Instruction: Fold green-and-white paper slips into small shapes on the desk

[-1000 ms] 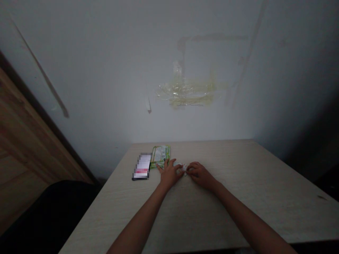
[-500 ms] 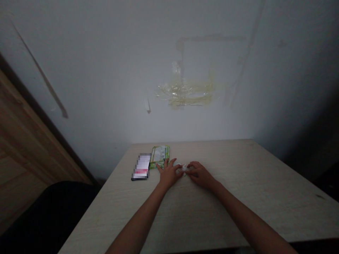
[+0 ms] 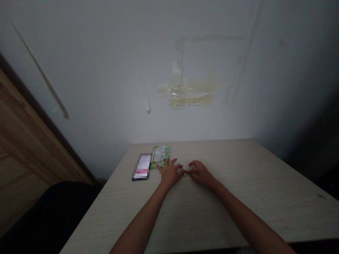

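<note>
A small whitish crumpled piece (image 3: 184, 167), perhaps paper or wrapper, lies low over the table between my two hands; its exact kind is too small to make out. My left hand (image 3: 169, 173) pinches its left side with thumb and index finger, while the other fingers spread out toward a stack of green-and-white packets (image 3: 160, 155). From the right, my right hand (image 3: 201, 174) has its fingers curled at the piece's other side. The thumb tip seems to touch it, with the index finger bent just above.
A phone (image 3: 142, 167) with a blurred screen lies left of the packets. The pale wooden table (image 3: 238, 197) meets a wall (image 3: 106, 70) bearing old tape. At the left are a dark rounded shape (image 3: 50, 215) and a wooden panel (image 3: 21, 141).
My right hand's index finger has lifted slightly off the whitish piece. The left hand keeps its pinch, and the packets and phone lie where they were.
</note>
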`<state>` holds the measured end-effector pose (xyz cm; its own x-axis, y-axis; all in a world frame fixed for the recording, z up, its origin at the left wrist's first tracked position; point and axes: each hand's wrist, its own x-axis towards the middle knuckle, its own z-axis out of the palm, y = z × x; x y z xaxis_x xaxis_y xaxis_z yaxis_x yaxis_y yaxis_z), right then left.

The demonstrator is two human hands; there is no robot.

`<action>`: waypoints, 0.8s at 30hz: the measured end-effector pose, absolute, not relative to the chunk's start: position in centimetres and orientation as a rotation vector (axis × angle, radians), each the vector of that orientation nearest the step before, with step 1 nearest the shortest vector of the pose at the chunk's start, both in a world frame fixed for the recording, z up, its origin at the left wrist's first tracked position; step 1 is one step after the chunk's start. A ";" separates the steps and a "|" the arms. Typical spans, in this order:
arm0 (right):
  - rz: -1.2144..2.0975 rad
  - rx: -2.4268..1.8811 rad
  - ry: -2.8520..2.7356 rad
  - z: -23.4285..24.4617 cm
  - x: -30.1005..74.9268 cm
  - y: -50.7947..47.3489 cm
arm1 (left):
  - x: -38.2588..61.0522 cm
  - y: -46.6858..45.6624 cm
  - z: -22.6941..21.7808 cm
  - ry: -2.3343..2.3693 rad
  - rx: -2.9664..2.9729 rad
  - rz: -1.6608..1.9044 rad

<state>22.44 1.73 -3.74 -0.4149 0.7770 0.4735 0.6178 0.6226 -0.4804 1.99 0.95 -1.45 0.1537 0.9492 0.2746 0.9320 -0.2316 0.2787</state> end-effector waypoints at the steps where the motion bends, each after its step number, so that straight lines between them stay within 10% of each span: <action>1: 0.303 -1.093 -2.158 -3.8 22.4 1.8 | 2.0 1.0 -1.4 1.924 2.349 0.615; 24: 0.186 -1.061 -2.161 -3.6 22.2 1.3 | 2.6 0.8 -1.6 1.969 2.303 0.603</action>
<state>22.24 1.32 -3.64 -0.4098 0.7382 0.5358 0.6360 0.6523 -0.4123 2.63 0.85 -1.59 0.1118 0.9598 0.2576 0.9395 -0.1866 0.2874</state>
